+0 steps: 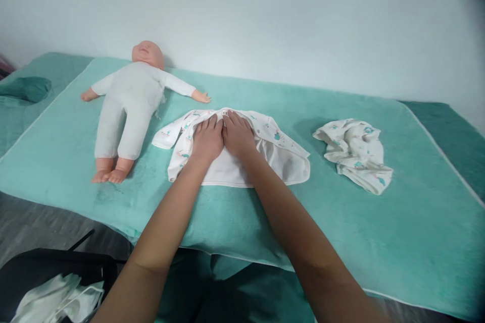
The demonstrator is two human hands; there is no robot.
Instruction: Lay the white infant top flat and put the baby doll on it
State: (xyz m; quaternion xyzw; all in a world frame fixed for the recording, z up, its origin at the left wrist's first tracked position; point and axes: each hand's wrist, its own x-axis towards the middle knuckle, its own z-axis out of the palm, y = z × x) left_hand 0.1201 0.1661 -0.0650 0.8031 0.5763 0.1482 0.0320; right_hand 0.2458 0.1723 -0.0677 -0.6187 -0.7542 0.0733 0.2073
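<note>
A white baby shirt (282, 164) with small coloured prints lies spread open on the green cover, its plain inside facing up. My left hand (208, 137) rests flat on it just below the collar, fingers stretched forward. Beside it, thumbs close together, my right hand (239, 133) also presses flat on the cloth near the neck label. One sleeve reaches out to the left; the right front panel is folded outward. To the left of the shirt, a baby doll (132, 91) in a white cloth body lies on its back, arms spread.
A crumpled printed cloth garment (356, 151) lies to the right of the shirt. Everything sits on a padded bed with a green cover (424, 232), against a white wall (288, 20). At lower left, a black chair (34, 262) holds white cloth or bags (56, 298).
</note>
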